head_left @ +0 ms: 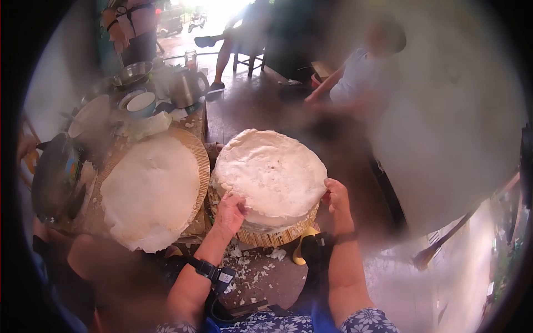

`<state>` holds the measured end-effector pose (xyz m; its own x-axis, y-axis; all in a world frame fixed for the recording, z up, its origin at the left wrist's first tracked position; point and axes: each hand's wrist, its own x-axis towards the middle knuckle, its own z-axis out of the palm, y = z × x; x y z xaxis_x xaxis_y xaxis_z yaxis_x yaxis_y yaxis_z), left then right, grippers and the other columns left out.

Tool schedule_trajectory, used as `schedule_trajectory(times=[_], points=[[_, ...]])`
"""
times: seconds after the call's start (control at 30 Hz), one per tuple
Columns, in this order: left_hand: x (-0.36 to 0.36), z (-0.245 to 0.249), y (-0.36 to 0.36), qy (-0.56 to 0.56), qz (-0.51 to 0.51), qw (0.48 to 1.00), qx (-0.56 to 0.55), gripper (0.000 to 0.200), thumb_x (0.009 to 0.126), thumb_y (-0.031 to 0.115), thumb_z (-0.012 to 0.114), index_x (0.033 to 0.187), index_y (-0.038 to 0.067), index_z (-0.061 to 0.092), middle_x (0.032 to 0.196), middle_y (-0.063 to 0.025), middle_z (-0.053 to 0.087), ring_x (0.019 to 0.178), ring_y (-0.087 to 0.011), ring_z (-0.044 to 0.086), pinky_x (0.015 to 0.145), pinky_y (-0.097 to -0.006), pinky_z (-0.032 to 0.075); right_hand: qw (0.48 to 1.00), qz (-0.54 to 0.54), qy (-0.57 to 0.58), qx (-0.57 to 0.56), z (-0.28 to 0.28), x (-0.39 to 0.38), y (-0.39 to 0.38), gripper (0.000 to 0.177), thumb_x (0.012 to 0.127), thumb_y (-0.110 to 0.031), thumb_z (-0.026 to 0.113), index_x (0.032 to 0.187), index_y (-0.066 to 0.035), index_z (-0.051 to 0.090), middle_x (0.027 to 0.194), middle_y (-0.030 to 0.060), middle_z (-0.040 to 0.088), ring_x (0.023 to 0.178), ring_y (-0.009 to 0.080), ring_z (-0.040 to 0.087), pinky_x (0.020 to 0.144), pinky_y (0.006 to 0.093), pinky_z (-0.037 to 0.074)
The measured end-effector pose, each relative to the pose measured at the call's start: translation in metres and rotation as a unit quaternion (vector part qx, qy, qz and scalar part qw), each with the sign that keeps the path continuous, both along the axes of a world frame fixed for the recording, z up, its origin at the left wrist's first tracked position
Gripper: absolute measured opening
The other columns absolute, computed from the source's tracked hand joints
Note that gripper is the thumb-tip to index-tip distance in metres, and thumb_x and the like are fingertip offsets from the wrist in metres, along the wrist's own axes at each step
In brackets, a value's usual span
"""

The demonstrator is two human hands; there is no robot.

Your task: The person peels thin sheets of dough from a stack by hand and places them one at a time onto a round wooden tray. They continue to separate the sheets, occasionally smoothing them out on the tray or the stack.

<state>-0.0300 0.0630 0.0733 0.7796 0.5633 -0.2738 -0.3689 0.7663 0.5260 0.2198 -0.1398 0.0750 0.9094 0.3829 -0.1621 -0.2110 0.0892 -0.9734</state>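
A stack of round, pale, thin sheets (pixel 269 172) rests on a round woven tray (pixel 272 237) in front of me. My left hand (pixel 232 212) is closed at the near left edge of the top sheet, its fingers bent against it. At the right edge, my right hand (pixel 336 197) pinches the rim of the sheet between thumb and fingers. To the left, another pale round sheet (pixel 152 188) lies on a second woven tray (pixel 201 161), its near edge ragged and hanging over.
Bowls (pixel 141 103), a metal kettle (pixel 184 87) and a dark pan (pixel 53 180) crowd the table at left. White scraps (pixel 261 276) litter the floor. A person (pixel 361 75) sits at upper right; others are at the back. A broom (pixel 430 255) lies lower right.
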Motion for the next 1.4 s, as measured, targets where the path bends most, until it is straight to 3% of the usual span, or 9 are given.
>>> schedule_trajectory(times=[0.1, 0.13, 0.23, 0.47, 0.53, 0.83, 1.07, 1.17, 1.4], points=[[0.001, -0.005, -0.001, 0.041, -0.017, 0.996, 0.080, 0.019, 0.079, 0.005, 0.059, 0.093, 0.014, 0.051, 0.074, 0.0009, 0.055, 0.058, -0.0112, 0.053, 0.048, -0.0290, 0.048, 1.000, 0.009, 0.007, 0.011, 0.009, -0.007, 0.004, 0.018, 0.084, -0.016, 0.060, 0.099, -0.006, 0.060, 0.075, 0.0012, 0.061, 0.055, 0.0098, 0.056, 0.048, 0.0237, 0.047], [0.002, -0.010, -0.001, 0.051, -0.012, 0.994, 0.092, 0.021, 0.082, 0.004, 0.055, 0.102, 0.011, 0.052, 0.083, -0.0004, 0.060, 0.060, -0.0132, 0.056, 0.050, -0.0293, 0.048, 1.000, 0.012, 0.002, 0.007, 0.008, -0.008, 0.005, 0.017, 0.084, -0.015, 0.059, 0.098, -0.006, 0.059, 0.076, 0.0012, 0.061, 0.057, 0.0105, 0.057, 0.049, 0.0242, 0.047], [0.002, -0.016, 0.000, 0.106, -0.007, 0.983, 0.151, 0.024, 0.083, 0.003, 0.054, 0.106, 0.010, 0.054, 0.084, -0.0002, 0.060, 0.064, -0.0122, 0.057, 0.055, -0.0296, 0.050, 1.000, 0.010, 0.005, 0.012, 0.006, -0.011, 0.007, 0.014, 0.083, -0.010, 0.058, 0.097, -0.006, 0.058, 0.079, 0.0016, 0.061, 0.064, 0.0128, 0.058, 0.054, 0.0261, 0.049], [0.002, 0.005, -0.008, 0.063, 0.051, 0.980, 0.181, 0.051, 0.079, 0.005, 0.056, 0.129, 0.011, 0.049, 0.090, 0.0010, 0.061, 0.071, -0.0069, 0.055, 0.061, -0.0213, 0.045, 0.996, 0.009, 0.010, 0.086, 0.005, -0.011, 0.010, 0.014, 0.082, -0.001, 0.052, 0.095, -0.004, 0.055, 0.083, 0.0059, 0.060, 0.071, 0.0171, 0.059, 0.063, 0.0340, 0.053], [-0.003, 0.013, -0.009, 0.070, 0.055, 0.976, 0.198, 0.055, 0.079, 0.005, 0.056, 0.133, 0.011, 0.046, 0.092, 0.0005, 0.061, 0.073, -0.0065, 0.055, 0.062, -0.0211, 0.045, 0.992, 0.015, 0.008, 0.122, 0.005, -0.011, 0.013, 0.016, 0.083, 0.001, 0.050, 0.098, -0.002, 0.053, 0.088, 0.0086, 0.059, 0.078, 0.0198, 0.060, 0.073, 0.0359, 0.053], [-0.039, 0.048, -0.007, 0.012, 0.092, 0.964, 0.251, 0.053, 0.078, 0.007, 0.060, 0.129, 0.010, 0.050, 0.085, 0.0028, 0.059, 0.072, -0.0054, 0.051, 0.066, -0.0214, 0.042, 0.975, 0.062, -0.011, 0.214, 0.021, -0.036, 0.028, 0.018, 0.084, 0.004, 0.049, 0.102, 0.001, 0.051, 0.100, 0.0114, 0.059, 0.091, 0.0219, 0.059, 0.087, 0.0354, 0.049], [-0.140, 0.067, 0.028, 0.010, 0.224, 0.932, 0.285, 0.044, 0.079, 0.000, 0.056, 0.122, 0.008, 0.054, 0.082, 0.0038, 0.057, 0.071, -0.0058, 0.054, 0.062, -0.0207, 0.044, 0.948, 0.174, -0.015, 0.266, 0.046, -0.111, 0.097, 0.015, 0.085, 0.005, 0.048, 0.099, -0.001, 0.052, 0.099, 0.0093, 0.060, 0.093, 0.0185, 0.059, 0.091, 0.0327, 0.046], [-0.197, 0.091, 0.037, 0.039, 0.286, 0.910, 0.298, 0.041, 0.079, 0.001, 0.056, 0.120, 0.005, 0.055, 0.082, 0.0013, 0.059, 0.070, -0.0058, 0.054, 0.061, -0.0208, 0.045, 0.931, 0.234, 0.006, 0.279, 0.065, -0.160, 0.139, 0.013, 0.085, 0.003, 0.050, 0.097, -0.002, 0.052, 0.095, 0.0085, 0.061, 0.088, 0.0179, 0.061, 0.084, 0.0321, 0.051], [-0.287, 0.049, 0.089, 0.170, 0.353, 0.882, 0.261, 0.046, 0.077, 0.004, 0.058, 0.122, 0.005, 0.051, 0.078, 0.0024, 0.054, 0.062, -0.0070, 0.051, 0.054, -0.0212, 0.043, 0.926, 0.275, 0.072, 0.248, 0.046, -0.238, 0.219, 0.007, 0.085, 0.001, 0.052, 0.091, -0.003, 0.052, 0.088, 0.0066, 0.060, 0.077, 0.0162, 0.061, 0.069, 0.0310, 0.054]])
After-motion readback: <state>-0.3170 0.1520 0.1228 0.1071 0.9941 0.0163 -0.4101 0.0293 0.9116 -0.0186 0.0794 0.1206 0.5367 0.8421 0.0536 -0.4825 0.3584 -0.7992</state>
